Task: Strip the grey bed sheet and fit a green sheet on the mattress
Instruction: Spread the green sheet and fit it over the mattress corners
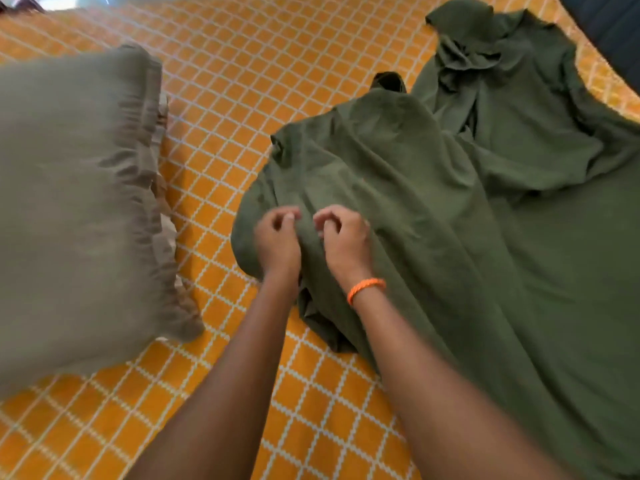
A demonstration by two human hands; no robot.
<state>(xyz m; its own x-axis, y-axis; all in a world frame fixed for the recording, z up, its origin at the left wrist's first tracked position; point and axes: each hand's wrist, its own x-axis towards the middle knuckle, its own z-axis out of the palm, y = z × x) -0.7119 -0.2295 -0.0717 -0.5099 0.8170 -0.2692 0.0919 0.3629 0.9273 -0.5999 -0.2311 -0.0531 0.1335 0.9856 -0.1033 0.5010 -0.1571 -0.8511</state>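
A dark green sheet (467, 202) lies rumpled across the right half of the orange mattress (242, 81), which has a white grid pattern. My left hand (277, 237) and my right hand (343, 240) rest side by side on the sheet's near left fold, fingers curled into the cloth. Whether each pinch holds fabric is hard to see through motion blur. An orange band circles my right wrist (366, 289). No grey sheet is in view.
A grey-green pillow (76, 202) with a ruffled edge lies on the mattress at the left. A dark blue surface (613, 26) shows beyond the mattress edge at the top right.
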